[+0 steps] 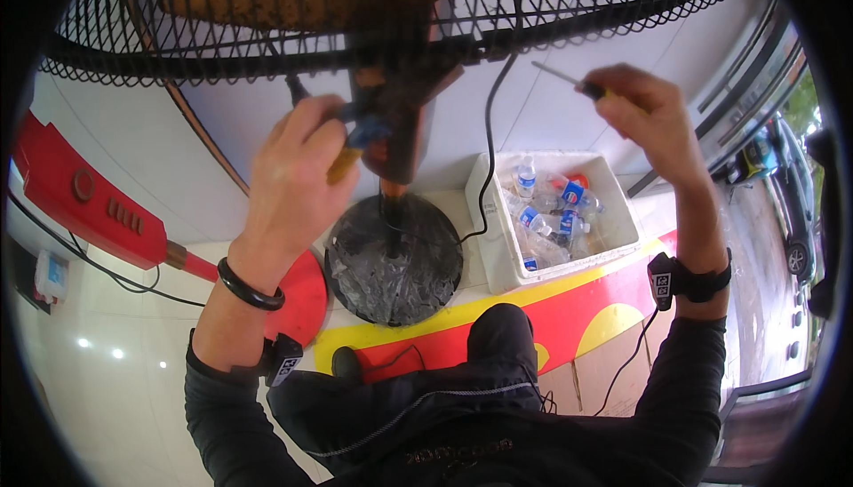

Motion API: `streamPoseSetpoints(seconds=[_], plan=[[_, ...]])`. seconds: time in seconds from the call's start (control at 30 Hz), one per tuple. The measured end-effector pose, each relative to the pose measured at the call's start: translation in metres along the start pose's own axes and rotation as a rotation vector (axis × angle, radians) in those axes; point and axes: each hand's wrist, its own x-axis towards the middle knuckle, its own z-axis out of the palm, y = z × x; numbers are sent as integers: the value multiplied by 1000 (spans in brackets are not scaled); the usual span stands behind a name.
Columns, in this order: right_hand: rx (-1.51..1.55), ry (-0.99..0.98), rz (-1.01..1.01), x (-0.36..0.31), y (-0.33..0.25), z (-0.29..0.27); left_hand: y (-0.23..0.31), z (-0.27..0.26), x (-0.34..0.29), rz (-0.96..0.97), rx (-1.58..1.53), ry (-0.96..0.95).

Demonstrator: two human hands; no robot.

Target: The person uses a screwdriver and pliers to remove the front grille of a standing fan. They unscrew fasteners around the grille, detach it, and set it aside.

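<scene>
A large pedestal fan stands in front of me, its wire guard across the top and its round black base on the floor. Beside the fan's neck, my left hand is closed around a blurred blue-and-yellow handled thing; its exact kind does not show. Raised under the right side of the guard, my right hand grips a screwdriver by its dark and yellow handle. The metal shaft points up and left, apart from the fan.
To the right of the base sits a white foam box with several plastic bottles in it. A black cord hangs down from the fan. At left leans a red fan stand with a round red base.
</scene>
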Motion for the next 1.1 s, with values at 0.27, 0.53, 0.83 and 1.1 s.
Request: streamPoseSetpoints(seconds=[0.27,0.53,0.83,1.1], plan=[[-17,-62,-23,15,-4,-9,-7,-10,2,40,130,-72],[141,93,-187,18,16,8,-3,-29,2,113,178,-141],[301,127,-266,22,4,27,-1,-34,5,115,249,-187],[255,-42,-365,22,3,0,-1,-36,5,121,263,-202]])
